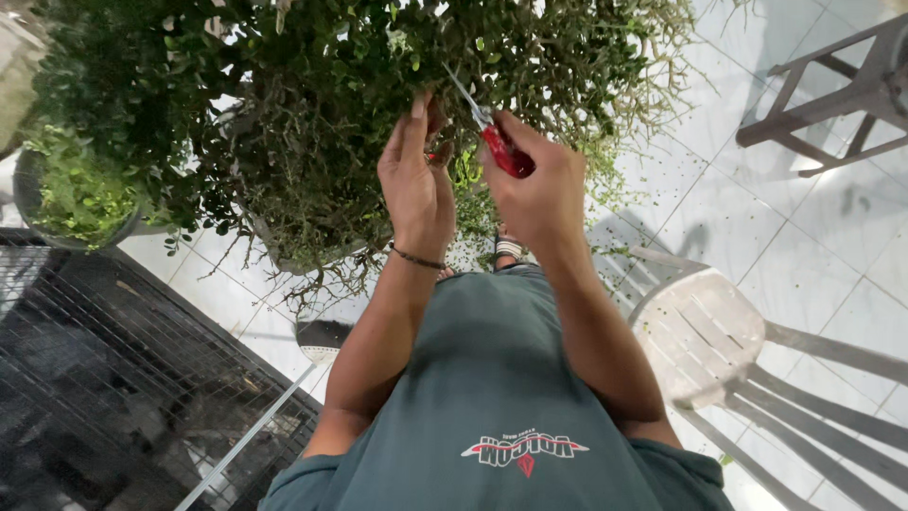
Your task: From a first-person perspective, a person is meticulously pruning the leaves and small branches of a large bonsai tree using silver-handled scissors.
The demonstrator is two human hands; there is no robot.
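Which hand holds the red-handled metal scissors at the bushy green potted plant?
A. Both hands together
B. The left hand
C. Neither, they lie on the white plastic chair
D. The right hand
D: the right hand grips the red-handled metal scissors, blades up in the bushy green potted plant, while the left hand reaches into the twigs beside them.

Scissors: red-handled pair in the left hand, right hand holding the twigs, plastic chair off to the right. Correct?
Hands are swapped. The head view shows the scissors in the right hand, while the left hand holds the twigs. The chair is on the right as stated.
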